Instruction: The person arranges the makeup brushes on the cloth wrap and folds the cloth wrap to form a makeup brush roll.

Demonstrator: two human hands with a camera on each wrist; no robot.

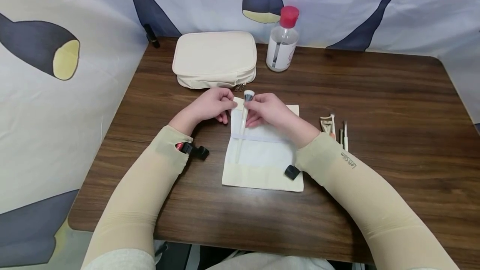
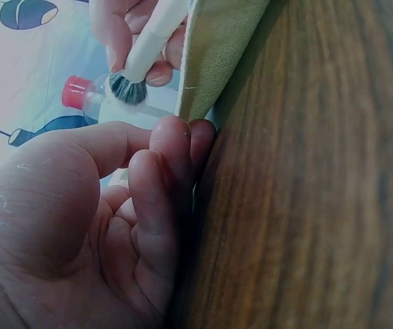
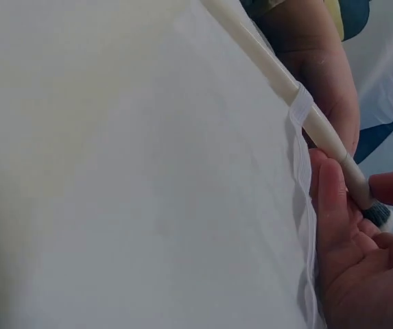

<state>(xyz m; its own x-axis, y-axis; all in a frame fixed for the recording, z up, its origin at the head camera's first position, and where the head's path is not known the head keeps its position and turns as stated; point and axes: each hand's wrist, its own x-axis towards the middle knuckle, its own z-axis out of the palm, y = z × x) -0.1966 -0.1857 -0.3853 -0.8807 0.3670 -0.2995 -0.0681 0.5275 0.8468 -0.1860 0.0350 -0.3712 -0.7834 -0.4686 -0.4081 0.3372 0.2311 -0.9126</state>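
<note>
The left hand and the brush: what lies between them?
Between the left hand and the brush, the head view shows a corner of the pale cloth.

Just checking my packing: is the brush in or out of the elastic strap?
In: the right wrist view shows the elastic strap crossing over the brush.

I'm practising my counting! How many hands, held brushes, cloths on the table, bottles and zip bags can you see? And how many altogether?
Hands: 2, the left hand and the right hand
Held brush: 1
Cloth on the table: 1
Bottle: 1
Zip bag: 1
Total: 6
</note>
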